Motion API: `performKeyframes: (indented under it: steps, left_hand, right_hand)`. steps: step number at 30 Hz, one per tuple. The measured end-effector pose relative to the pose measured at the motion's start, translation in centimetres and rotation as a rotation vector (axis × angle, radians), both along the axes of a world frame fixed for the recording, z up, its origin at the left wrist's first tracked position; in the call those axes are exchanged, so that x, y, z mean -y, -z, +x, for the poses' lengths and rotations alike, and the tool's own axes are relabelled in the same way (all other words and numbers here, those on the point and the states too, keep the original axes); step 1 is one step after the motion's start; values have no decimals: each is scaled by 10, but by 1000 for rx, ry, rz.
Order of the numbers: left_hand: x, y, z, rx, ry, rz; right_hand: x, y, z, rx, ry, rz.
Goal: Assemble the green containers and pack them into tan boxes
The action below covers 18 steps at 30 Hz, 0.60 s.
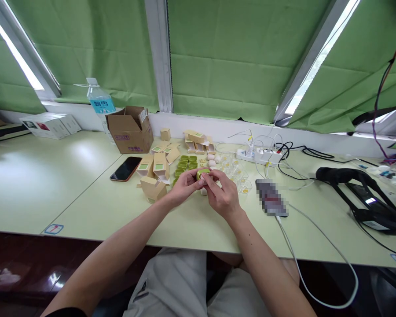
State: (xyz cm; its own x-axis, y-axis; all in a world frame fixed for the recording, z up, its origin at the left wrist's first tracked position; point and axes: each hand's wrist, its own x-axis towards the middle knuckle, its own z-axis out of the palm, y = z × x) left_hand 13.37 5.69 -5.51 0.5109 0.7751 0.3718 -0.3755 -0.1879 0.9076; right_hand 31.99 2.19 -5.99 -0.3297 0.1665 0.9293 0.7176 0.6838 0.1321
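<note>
Between both hands, above the middle of the table, is a small green square cup. My left hand grips it from the left, fingers closed round its side. The fingertips of my right hand press at its top and near edge; whether they pinch something small there is hidden. Just behind the hands stand several similar green cups in rows. Next to these lie small yellow pieces and pale pinkish-white blocks. Several clear plastic covers are grouped right of my right hand.
Opened small cartons lie left of the cups, others behind. A cardboard box, water bottle and phone are further left. On the right are a power strip, a charging phone, cables and a black headset-like frame.
</note>
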Motion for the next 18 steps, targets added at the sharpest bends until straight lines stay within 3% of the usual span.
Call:
performKeyframes:
  steps: [8,18]
  left_hand:
    - [1,-1,1,3,-17,39]
    - [3,0,5,11,-28,44]
  right_hand:
    - [-2,6,-1,48,88,-35]
    - [-1,4,-4,-20,28,-6]
